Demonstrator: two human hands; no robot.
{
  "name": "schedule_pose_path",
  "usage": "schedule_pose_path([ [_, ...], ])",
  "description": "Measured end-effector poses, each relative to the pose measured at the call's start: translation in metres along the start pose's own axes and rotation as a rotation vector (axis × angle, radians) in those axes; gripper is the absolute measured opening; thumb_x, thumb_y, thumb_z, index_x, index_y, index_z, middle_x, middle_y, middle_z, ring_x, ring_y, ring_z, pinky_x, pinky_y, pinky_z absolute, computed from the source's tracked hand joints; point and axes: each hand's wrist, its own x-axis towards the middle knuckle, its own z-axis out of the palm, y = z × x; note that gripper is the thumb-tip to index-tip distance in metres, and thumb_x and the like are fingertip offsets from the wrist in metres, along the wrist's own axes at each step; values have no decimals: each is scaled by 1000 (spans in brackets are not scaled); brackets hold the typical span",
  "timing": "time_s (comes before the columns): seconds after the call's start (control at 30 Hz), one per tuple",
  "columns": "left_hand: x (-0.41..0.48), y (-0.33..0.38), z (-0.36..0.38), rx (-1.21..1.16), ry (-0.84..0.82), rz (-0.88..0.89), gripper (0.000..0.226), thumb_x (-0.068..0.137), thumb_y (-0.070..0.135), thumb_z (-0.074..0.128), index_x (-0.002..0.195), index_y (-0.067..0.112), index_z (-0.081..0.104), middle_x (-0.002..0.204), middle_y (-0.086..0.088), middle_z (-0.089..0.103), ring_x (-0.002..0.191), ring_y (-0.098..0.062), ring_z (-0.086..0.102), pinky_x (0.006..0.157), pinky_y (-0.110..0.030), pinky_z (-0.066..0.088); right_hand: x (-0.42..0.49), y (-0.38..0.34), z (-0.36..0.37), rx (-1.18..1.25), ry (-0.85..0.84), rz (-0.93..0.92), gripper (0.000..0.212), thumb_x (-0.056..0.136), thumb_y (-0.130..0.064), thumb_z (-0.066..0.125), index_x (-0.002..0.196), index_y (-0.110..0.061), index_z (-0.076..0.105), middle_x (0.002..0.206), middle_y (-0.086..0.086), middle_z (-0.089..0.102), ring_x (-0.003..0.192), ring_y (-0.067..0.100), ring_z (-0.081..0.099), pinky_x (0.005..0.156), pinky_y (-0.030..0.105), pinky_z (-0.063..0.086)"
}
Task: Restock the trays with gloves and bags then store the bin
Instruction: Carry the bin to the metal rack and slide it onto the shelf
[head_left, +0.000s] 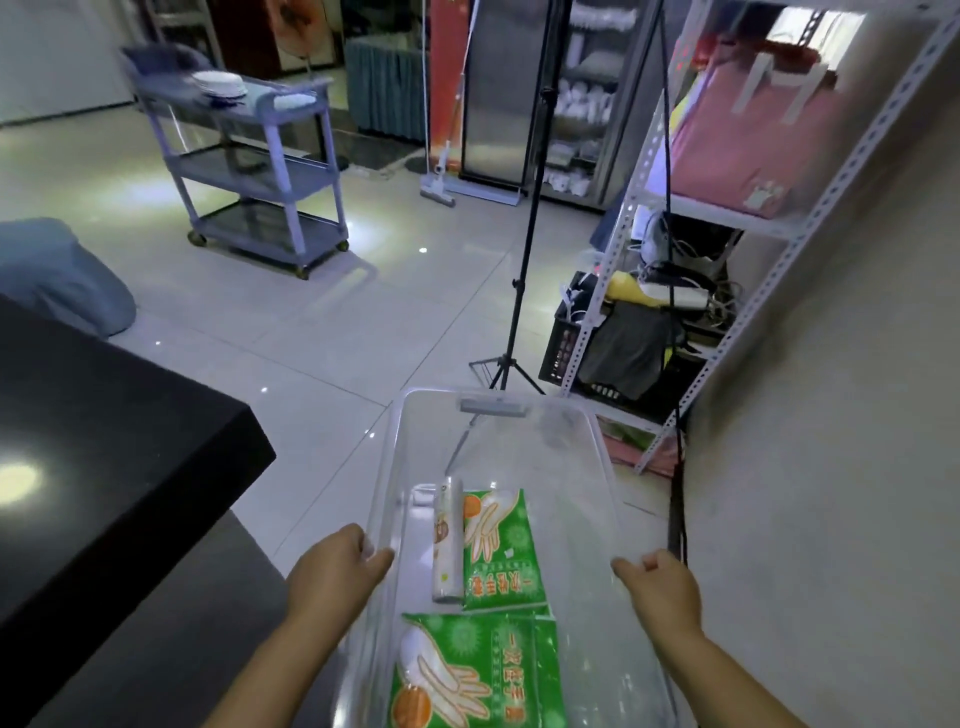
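Note:
I carry a clear plastic bin (566, 441) in front of me, above the tiled floor. My left hand (332, 571) grips its left rim and my right hand (662, 587) grips its right rim. Inside lie two green packs of disposable gloves, one in the middle (501, 551) and one nearer to me (478, 675). A white roll of bags (448, 540) lies along the left side of the middle pack.
A black counter (104, 441) stands at my left. A white metal shelf rack (737, 223) with a pink bag, cables and a black crate is ahead on the right. A black tripod stand (524, 249) rises just past the bin. A grey service cart (249, 166) with plates stands farther off.

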Motion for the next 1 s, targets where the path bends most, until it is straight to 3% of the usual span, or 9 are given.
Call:
schedule_pose_path([
  [0.23, 122, 39, -8, -36, 7, -4, 27, 81, 32, 57, 62, 21, 42, 62, 3, 54, 58, -15, 49, 48, -24, 31, 86, -81, 27, 9, 50, 4, 30, 76, -20, 70, 62, -10, 45, 61, 5, 48, 56, 23, 45, 54, 31, 34],
  [0.47, 213, 81, 0, -116, 19, -79, 23, 78, 26, 54, 61, 18, 40, 59, 2, 49, 53, -17, 44, 49, -24, 30, 172, -137, 54, -1, 124, -15, 38, 76, -17, 68, 57, -13, 35, 56, 3, 40, 52, 20, 35, 51, 30, 28],
  [0.7, 297, 99, 0, -133, 85, -205, 24, 76, 27, 56, 60, 17, 42, 56, 3, 49, 52, -16, 44, 47, -24, 27, 278, -199, 111, -19, -35, -19, 22, 74, -19, 69, 65, -7, 53, 65, 9, 60, 60, 25, 53, 58, 32, 43],
  [1.0, 369, 84, -37, -109, 203, -457, 21, 75, 30, 57, 65, 14, 50, 64, -1, 59, 64, -23, 56, 49, -25, 31, 354, -309, 205, -71, -247, -197, 32, 75, -19, 68, 59, -12, 41, 57, 3, 45, 52, 20, 38, 52, 29, 34],
])
